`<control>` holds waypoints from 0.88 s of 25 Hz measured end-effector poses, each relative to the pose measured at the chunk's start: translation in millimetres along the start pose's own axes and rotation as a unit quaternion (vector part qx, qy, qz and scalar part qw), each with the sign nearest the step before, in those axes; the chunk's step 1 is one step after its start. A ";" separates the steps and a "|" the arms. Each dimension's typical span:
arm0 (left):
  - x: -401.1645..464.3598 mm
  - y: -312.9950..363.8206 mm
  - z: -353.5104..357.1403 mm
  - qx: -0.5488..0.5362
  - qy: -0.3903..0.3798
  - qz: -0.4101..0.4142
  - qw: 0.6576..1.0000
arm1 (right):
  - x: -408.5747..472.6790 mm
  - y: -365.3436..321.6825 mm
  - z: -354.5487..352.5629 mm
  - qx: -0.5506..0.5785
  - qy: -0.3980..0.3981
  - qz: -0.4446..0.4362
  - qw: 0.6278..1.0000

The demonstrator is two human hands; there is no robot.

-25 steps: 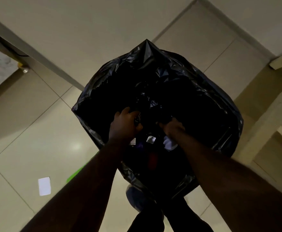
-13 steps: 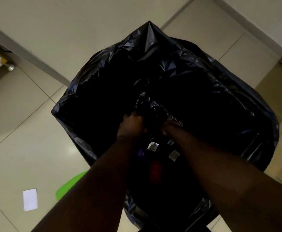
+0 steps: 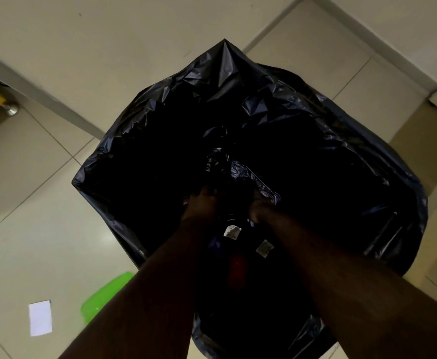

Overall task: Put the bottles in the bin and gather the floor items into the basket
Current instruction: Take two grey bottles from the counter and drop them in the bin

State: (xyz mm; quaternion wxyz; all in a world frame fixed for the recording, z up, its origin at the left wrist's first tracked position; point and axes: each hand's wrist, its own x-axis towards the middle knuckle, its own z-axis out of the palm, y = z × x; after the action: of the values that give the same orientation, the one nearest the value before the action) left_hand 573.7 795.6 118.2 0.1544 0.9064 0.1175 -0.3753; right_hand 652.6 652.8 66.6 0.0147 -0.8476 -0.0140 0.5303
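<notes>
Head view, only one available; light poor, bin interior almost black.

Bin: lined with a black plastic bag, mouth open and wide, standing on the tiled floor directly ahead of and below the person; both forearms reach down into it from the near side.

Left hand: fingers curled closed on a crumpled dark bundle of plastic film just beyond the knuckles; right hand: likewise clenched, on the same bundle from the other side; the two hands sit close together, bundle between and just beyond them. What the bundle wraps I cannot tell.

Bottles: faintly visible inside the bin, below and nearer than the hands; two pale labels and a red shape show between the forearms; outlines too dark to count or give a long axis. Judgement: bottles already lie in the bin; neither hand holds one.

Floor items: white paper slip and a green plastic piece, possibly the basket or a lid, both on the floor to the left, outside the bin, well apart from the hands; left hand nearer. Judgement: next move means letting go and turning left and down.
</notes>
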 end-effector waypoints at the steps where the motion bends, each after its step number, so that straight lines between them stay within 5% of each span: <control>1: -2.6 -0.2 -0.9 -0.021 -0.001 0.005 1.000 | -9.8 -1.5 -1.9 -0.010 0.000 0.004 1.000; 11: -38.1 -4.7 -23.3 -0.021 -0.048 -0.019 0.998 | -53.8 -3.3 -11.5 0.059 0.065 -0.033 0.996; 22: -181.9 3.7 -80.3 -0.034 0.147 0.008 0.989 | -226.1 -12.8 -25.3 0.043 0.192 -0.156 0.968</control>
State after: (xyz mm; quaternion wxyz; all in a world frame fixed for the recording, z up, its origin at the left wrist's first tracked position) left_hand 501.1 804.0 303.1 0.1694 0.9468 0.1443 -0.2326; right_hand 576.4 656.5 281.3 0.1362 -0.9193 -0.1200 0.3493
